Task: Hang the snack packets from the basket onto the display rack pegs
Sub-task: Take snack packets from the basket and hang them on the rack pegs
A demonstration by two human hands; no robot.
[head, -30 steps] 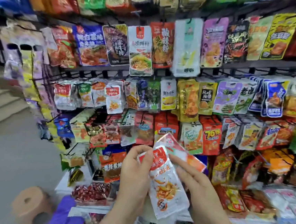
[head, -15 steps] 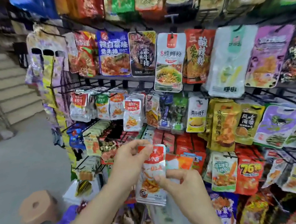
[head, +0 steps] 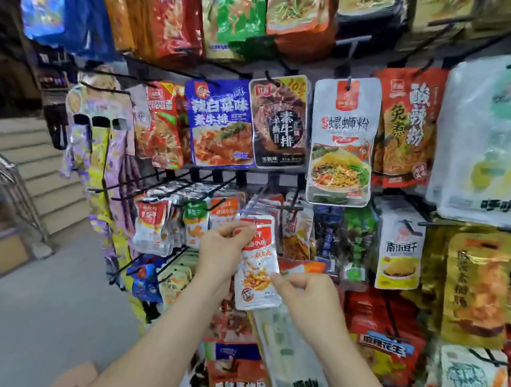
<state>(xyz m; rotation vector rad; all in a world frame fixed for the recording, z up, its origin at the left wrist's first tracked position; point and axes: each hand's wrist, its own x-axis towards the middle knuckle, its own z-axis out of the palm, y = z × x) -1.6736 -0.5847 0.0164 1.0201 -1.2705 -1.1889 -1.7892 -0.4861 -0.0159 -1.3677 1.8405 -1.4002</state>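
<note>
- My left hand [head: 222, 248] pinches the top left corner of the red-and-white snack packet [head: 255, 274], fingers curled over its edge.
- My right hand [head: 309, 298] pinches its right edge, lower down.
- The snack packet is upright, below and left of the white noodle packet [head: 343, 139].
- I cannot tell whether it is on a peg.

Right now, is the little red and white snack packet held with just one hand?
No, the left hand pinches the top of the snack packet and the right hand pinches its lower right edge.
</note>
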